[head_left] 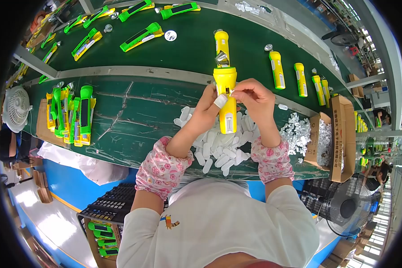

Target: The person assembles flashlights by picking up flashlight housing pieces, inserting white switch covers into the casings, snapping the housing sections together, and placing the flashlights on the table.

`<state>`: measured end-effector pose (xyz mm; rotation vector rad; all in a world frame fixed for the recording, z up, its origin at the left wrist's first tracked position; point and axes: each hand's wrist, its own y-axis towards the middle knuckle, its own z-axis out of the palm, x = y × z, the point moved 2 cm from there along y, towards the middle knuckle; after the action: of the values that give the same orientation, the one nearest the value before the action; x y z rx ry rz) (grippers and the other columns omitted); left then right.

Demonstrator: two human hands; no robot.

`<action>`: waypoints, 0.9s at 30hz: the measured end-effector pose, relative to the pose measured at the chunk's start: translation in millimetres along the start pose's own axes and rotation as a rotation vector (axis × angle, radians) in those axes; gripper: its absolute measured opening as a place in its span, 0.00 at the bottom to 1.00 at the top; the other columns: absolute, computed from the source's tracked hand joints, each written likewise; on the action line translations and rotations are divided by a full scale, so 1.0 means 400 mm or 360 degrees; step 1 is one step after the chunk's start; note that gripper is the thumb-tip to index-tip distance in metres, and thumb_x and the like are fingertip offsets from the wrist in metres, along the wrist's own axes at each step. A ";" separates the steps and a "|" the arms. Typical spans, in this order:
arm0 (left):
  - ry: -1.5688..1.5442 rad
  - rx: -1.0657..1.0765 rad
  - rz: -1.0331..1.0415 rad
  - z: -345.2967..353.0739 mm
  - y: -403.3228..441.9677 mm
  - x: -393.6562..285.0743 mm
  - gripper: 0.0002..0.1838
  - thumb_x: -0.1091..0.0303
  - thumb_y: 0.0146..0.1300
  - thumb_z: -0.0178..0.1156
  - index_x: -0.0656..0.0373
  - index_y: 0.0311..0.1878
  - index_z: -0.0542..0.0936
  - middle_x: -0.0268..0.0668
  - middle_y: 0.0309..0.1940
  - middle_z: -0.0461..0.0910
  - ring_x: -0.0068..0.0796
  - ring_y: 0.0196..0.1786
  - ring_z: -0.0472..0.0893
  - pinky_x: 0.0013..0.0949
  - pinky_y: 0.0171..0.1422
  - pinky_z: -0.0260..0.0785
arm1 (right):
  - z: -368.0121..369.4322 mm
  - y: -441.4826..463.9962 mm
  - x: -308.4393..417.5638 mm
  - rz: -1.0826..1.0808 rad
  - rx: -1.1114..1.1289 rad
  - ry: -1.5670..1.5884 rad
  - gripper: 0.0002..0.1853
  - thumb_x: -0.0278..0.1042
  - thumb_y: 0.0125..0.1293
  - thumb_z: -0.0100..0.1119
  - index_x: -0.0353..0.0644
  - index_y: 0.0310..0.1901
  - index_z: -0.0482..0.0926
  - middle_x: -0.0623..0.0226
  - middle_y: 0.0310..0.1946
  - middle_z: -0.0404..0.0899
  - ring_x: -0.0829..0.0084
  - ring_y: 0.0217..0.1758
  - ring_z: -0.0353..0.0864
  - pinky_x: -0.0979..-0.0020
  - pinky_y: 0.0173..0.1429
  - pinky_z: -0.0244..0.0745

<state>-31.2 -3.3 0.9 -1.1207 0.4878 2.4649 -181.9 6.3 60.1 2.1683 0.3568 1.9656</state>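
Note:
A yellow flashlight body [228, 107] stands nearly upright in the view, its wide head away from me and a small dark slot in its side. My left hand [204, 109] is closed on its left side, the thumb wrapped in white tape. On the other side, my right hand [258, 99] pinches a small white piece [232, 92] at the slot; the fingers partly hide it. Below both hands lies a loose pile of flat, oblong clear-white plastic pieces [223, 149]. A silvery reflector cup [221, 58] shows just beyond the flashlight's head.
Beyond a metal rail, a green belt [183, 44] carries yellow flashlights [277, 69] and green-and-yellow ones [142, 36]. More green-and-yellow flashlights [71, 114] are stacked at left. Small clear parts [295, 134] and open cardboard boxes [342, 138] stand right. Fans [17, 108] flank the bench.

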 end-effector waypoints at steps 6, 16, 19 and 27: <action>0.0348 0.0016 0.0111 -0.019 0.000 0.017 0.20 0.70 0.76 0.47 0.65 0.65 0.55 0.43 0.52 0.71 0.25 0.51 0.76 0.31 0.55 0.73 | 0.011 0.004 -0.018 -0.0226 0.0072 -0.0408 0.09 0.13 0.62 0.62 0.34 0.42 0.78 0.67 0.43 0.74 0.78 0.43 0.79 0.78 0.45 0.80; 0.0861 -0.0191 0.0311 -0.045 0.003 0.032 0.27 0.64 0.73 0.54 0.64 0.67 0.57 0.46 0.53 0.70 0.35 0.58 0.72 0.38 0.62 0.68 | -0.017 0.030 -0.143 0.0025 0.0071 -0.0125 0.29 0.25 0.63 0.66 0.40 0.63 0.62 0.63 0.53 0.72 0.73 0.53 0.74 0.73 0.53 0.74; 0.0561 -0.0120 0.0384 -0.036 0.005 0.002 0.27 0.56 0.74 0.54 0.63 0.66 0.60 0.43 0.52 0.71 0.30 0.57 0.73 0.34 0.59 0.69 | 0.007 0.006 -0.121 0.0082 0.0175 -0.0044 0.33 0.33 0.67 0.64 0.37 0.69 0.59 0.62 0.57 0.70 0.71 0.58 0.73 0.69 0.60 0.72; 0.0395 -0.0064 0.0234 -0.048 0.003 -0.071 0.24 0.52 0.77 0.49 0.61 0.63 0.64 0.37 0.48 0.74 0.25 0.49 0.79 0.30 0.54 0.73 | 0.110 -0.066 -0.081 0.0304 0.0515 0.0018 0.46 0.30 0.64 0.66 0.39 0.76 0.45 0.57 0.61 0.68 0.67 0.63 0.72 0.65 0.67 0.68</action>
<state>-2.3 -18.8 11.3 -1.4658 0.6152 2.4796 -142.5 22.5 16.9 2.4701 0.5194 2.1489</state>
